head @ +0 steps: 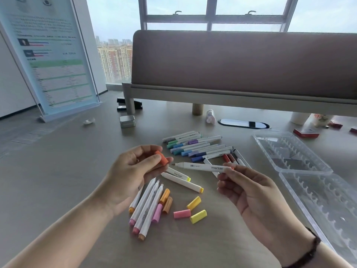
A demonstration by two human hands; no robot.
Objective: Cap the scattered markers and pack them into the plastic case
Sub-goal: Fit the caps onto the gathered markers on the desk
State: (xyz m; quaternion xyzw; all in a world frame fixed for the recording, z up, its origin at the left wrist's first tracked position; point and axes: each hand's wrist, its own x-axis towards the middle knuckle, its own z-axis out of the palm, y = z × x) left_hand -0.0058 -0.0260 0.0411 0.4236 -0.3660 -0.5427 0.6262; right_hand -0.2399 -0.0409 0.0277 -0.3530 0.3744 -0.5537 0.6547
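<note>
My left hand point(133, 171) pinches an orange cap point(161, 158) between thumb and fingers. My right hand point(249, 190) holds an uncapped white marker point(201, 166) by its rear end, tip pointing left at the cap, a small gap between them. Below lie several uncapped white markers point(146, 206) and loose caps in orange point(164, 196), pink point(182, 214) and yellow point(198, 216). A row of capped markers point(197, 147) lies further back. The clear plastic case point(289, 151) stands open at the right, its lid point(324, 200) spread toward me.
A small metal tin point(127, 121), a stapler point(133, 105) and a standing sign point(52, 60) sit at the back left. A desk divider point(241, 60) spans the back. A red box point(306, 133) and cups lie at the far right.
</note>
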